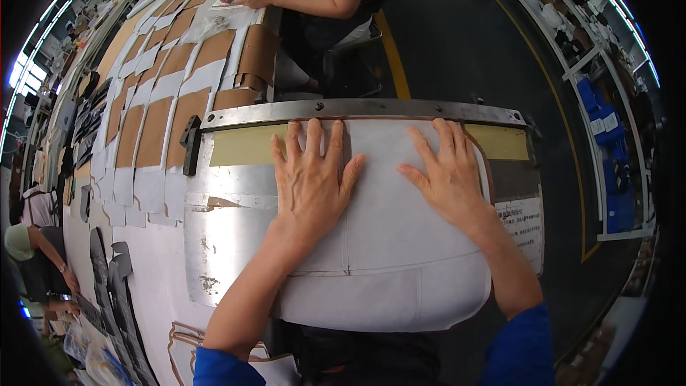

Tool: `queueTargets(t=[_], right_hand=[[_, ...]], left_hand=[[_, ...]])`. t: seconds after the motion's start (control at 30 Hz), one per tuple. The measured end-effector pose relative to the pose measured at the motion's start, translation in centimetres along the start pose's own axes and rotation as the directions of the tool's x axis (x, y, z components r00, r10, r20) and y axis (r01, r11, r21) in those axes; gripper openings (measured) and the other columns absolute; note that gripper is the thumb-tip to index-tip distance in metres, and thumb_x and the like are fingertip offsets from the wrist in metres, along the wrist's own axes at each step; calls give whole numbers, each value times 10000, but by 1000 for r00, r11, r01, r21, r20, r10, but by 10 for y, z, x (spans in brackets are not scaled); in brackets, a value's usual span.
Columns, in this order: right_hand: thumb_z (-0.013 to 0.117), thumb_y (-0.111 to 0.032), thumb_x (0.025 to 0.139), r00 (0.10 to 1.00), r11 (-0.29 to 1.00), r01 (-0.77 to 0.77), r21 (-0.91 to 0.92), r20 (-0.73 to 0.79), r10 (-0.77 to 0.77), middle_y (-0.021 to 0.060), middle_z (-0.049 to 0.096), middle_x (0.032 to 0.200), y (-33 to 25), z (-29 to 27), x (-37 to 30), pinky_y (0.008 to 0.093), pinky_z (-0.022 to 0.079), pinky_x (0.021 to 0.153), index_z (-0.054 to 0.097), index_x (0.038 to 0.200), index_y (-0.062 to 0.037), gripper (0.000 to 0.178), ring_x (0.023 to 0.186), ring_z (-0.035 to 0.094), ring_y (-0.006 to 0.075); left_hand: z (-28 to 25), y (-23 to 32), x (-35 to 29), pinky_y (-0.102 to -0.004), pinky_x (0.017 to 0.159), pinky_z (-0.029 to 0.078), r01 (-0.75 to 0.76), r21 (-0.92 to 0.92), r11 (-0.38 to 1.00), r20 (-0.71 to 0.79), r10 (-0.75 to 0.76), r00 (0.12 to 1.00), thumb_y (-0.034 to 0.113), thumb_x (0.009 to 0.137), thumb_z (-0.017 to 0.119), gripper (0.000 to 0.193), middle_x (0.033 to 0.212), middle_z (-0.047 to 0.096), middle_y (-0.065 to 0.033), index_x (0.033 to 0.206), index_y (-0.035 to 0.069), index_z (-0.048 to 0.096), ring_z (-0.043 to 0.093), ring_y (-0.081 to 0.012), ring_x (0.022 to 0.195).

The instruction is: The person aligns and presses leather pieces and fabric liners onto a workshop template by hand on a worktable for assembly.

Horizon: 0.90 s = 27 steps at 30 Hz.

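Note:
A large pale grey-white panel (400,229) with rounded corners, stitched seams and a thin brown edge lies across a metal machine plate (229,232). Its far edge meets a long steel bar (371,109), and its near end hangs past the plate toward my body. My left hand (311,179) is pressed flat on the panel's far left part, fingers spread and fingertips close to the bar. On the far right part rests my right hand (450,179), also flat with fingers apart. Yellowish strips (243,145) show beside the panel under the bar.
To the left, a long table (161,257) carries rows of brown and white panels (153,129) and dark strips (107,286). A co-worker (343,0) sits at its far side, hands on a piece. Shelving with blue bins (604,121) stands at right.

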State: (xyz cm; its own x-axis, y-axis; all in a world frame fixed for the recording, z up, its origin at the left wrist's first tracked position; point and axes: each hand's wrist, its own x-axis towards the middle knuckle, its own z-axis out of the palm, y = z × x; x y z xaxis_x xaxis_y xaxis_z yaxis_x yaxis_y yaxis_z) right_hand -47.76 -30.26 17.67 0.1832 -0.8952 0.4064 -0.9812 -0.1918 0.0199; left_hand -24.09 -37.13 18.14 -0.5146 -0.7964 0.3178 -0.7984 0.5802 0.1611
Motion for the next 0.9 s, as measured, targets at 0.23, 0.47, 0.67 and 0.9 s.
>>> queueTargets(t=[0.23, 0.47, 0.67, 0.9], right_hand=[[649, -423, 1018, 993, 999, -29, -38, 114, 33, 310, 513, 1357, -11, -9, 13, 552, 452, 1015, 597, 1387, -12, 555, 1260, 517, 444], [638, -171, 1004, 996, 978, -32, 204, 86, 15, 252, 543, 1394, -56, 4, 40, 579, 421, 1028, 597, 1407, -23, 431, 1290, 516, 444], [656, -148, 971, 997, 989, -78, 127, 10, 77, 246, 538, 1408, -68, 27, 41, 634, 386, 1046, 587, 1445, -52, 488, 1327, 488, 438], [658, -190, 985, 995, 995, -93, 31, -15, 94, 199, 536, 1409, -73, 20, 40, 592, 394, 1038, 600, 1427, -69, 462, 1305, 493, 418]], left_hand=[[-2, 5, 1, -692, 1179, 271, 11, -11, 1000, 15, -11, 1000, 471, 1072, 531, 595, 1492, 462, -261, 1523, 83, 535, 384, -498, 1436], [6, 6, 4, -723, 1136, 298, 28, 0, 1000, -26, -28, 999, 410, 1059, 547, 531, 1492, 469, -253, 1499, 112, 537, 397, -493, 1428], [13, -2, 1, -731, 1092, 309, -7, -24, 1000, -113, 4, 994, 348, 1034, 566, 490, 1433, 481, -227, 1458, 103, 547, 425, -503, 1375], [10, 4, 1, -720, 1111, 310, 0, -42, 999, -125, -5, 992, 331, 1037, 560, 490, 1457, 491, -251, 1475, 114, 537, 426, -499, 1385]])
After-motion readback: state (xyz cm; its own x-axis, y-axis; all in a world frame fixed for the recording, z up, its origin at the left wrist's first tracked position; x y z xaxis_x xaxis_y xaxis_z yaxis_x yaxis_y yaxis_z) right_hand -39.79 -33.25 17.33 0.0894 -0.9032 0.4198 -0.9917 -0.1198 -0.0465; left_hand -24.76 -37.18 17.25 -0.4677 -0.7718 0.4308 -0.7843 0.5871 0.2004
